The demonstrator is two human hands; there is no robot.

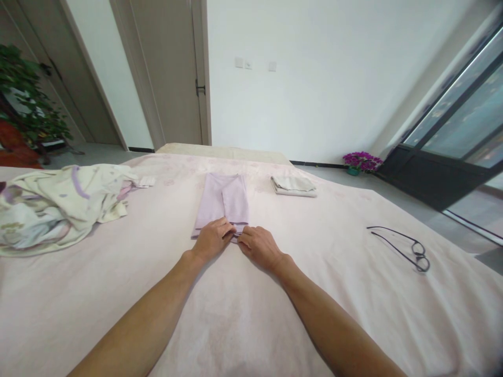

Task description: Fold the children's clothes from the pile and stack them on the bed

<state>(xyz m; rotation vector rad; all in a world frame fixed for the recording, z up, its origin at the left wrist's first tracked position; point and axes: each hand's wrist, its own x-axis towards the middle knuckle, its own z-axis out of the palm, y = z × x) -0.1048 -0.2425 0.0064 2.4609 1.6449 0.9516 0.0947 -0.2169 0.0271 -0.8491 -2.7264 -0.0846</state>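
The bed (pixel 353 314) under its pale pink sheet fills most of your view. A loose pile (pixel 51 209) of cream and lilac clothes lies at its left edge. The lilac garment (pixel 223 201) lies flat in the middle of the bed, folded lengthwise into a long narrow strip that runs straight away from you. A smaller folded beige cloth (pixel 293 185) sits just beyond it toward the far right, and dark-framed glasses (pixel 408 248) lie well apart near the right edge. Your left hand (pixel 212 238) and right hand (pixel 259 245) rest side by side on the near end of the garment, almost touching each other. The fingers (pixel 227 226) of both are curled down narrow over the near hem and appear to pinch it; the hem itself is mostly hidden beneath them. The garment looks like thin, soft knit: light, limp, and likely to sag or slip out of its fold if it is held at one point only. The near hem gives the surest hold, with one hand near each corner and all layers pinched together.
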